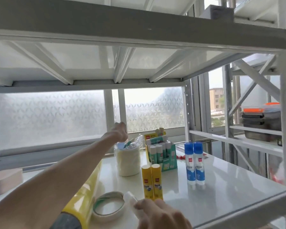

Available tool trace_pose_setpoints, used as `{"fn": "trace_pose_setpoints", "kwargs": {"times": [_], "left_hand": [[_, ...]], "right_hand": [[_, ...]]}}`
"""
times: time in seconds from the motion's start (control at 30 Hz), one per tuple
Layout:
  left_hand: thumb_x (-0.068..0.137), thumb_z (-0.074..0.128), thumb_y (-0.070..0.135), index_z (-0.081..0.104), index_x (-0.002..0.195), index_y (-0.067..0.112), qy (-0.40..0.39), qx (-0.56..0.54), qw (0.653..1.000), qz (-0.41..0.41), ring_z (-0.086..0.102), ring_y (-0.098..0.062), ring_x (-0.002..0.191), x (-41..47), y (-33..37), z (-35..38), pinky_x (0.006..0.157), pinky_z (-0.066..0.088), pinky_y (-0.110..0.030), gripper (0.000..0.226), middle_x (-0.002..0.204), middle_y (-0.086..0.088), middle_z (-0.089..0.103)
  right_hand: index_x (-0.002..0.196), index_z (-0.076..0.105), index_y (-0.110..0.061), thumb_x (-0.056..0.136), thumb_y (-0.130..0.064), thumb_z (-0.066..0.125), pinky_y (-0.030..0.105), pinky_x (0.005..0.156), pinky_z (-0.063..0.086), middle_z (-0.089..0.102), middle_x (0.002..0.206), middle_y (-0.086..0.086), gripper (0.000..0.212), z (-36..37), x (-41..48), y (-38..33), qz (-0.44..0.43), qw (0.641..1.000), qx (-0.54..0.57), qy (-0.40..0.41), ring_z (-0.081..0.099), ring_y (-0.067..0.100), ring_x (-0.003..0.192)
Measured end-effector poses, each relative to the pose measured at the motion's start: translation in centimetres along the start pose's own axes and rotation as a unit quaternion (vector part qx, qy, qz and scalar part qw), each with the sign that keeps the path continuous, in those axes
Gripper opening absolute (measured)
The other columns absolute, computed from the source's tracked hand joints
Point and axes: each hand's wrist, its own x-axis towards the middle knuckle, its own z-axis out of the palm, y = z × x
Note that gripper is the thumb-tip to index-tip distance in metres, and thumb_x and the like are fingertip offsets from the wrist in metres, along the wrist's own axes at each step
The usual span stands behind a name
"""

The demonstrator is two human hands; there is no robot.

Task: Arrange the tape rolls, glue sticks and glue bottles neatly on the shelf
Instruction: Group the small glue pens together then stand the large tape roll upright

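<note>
A stack of tape rolls (128,161) stands upright mid-shelf (229,184). The left hand (120,132) reaches just above it, fingers curled over crinkled plastic there; whether it grips anything I cannot tell. In front of the stack, two yellow glue sticks (152,181) stand touching. Right of it sit a green box of glue sticks (162,153) and two blue-capped glue bottles (195,162). Nearer the stack's front, beside a flat tape roll (108,206), the right hand (162,215) clasps a clear bottle (130,198).

White metal shelving (139,35) fills the view, its upper tier overhead at 12 o'clock. Frosted patterned windows (49,116) glow with daylight behind; at 3 o'clock, clear glass shows a building (215,97).
</note>
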Motion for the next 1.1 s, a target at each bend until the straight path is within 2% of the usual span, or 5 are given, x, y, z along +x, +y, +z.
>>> {"fn": "trace_pose_setpoints", "kwargs": {"times": [0.2, 0.37, 0.53, 0.8, 1.1], "left_hand": [[0.101, 0.043, 0.013, 0.055, 0.121, -0.008, 0.223, -0.112, 0.968, -0.029, 0.060, -0.040, 0.113, -3.9, 1.4, -4.6, 0.090, 0.049, -0.039, 0.032, 0.117, -0.024, 0.062], [0.104, 0.044, 0.022, 0.063, 0.103, -0.001, 0.135, -0.509, 0.843, -0.108, 0.059, -0.017, 0.069, -10.6, 3.4, -7.5, 0.069, 0.053, -0.027, 0.030, 0.087, -0.006, 0.062], [0.090, 0.064, 0.010, 0.071, 0.095, 0.011, -0.021, -0.513, 0.858, 0.016, 0.062, -0.012, 0.084, -24.2, 7.5, -1.2, 0.069, 0.047, -0.024, 0.009, 0.091, -0.001, 0.072], [0.080, 0.059, 0.011, 0.066, 0.082, 0.014, 0.044, -0.358, 0.932, 0.023, 0.066, -0.017, 0.076, -24.9, 13.3, 8.1, 0.062, 0.056, -0.036, 0.008, 0.081, -0.001, 0.069], [0.085, 0.054, 0.002, 0.046, 0.087, 0.016, 0.048, -0.292, 0.955, -0.006, 0.048, -0.017, 0.076, -24.2, 13.8, 9.3, 0.062, 0.034, -0.026, 0.016, 0.084, 0.000, 0.050]], "right_hand": [[0.100, 0.058, -0.031, 0.088, -0.016, 0.068, 0.033, 0.061, 0.058, 0.069, 0.080, 0.006, 0.021, -7.7, -0.1, 5.7, 0.153, 0.938, 0.300, -0.078, 0.069, 0.017, 0.053], [0.097, 0.072, -0.012, 0.083, -0.004, 0.073, 0.030, 0.063, 0.059, 0.074, 0.090, 0.005, 0.016, -7.4, 0.7, 8.9, 0.186, 0.927, 0.319, -0.066, 0.073, 0.022, 0.068], [0.090, 0.075, -0.016, 0.074, -0.010, 0.081, 0.019, 0.071, 0.051, 0.078, 0.083, -0.004, 0.018, -5.5, 1.8, 10.6, 0.181, 0.949, 0.250, -0.064, 0.073, 0.008, 0.079], [0.082, 0.065, -0.018, 0.071, -0.007, 0.079, 0.004, 0.054, 0.043, 0.072, 0.077, -0.005, 0.021, -4.8, 2.4, 11.6, 0.146, 0.977, 0.139, -0.066, 0.065, -0.002, 0.071], [0.096, 0.070, -0.014, 0.066, -0.012, 0.085, 0.031, 0.084, 0.058, 0.077, 0.084, -0.001, 0.034, -5.3, 1.8, 12.3, 0.162, 0.972, 0.157, -0.073, 0.073, 0.009, 0.079]]}}
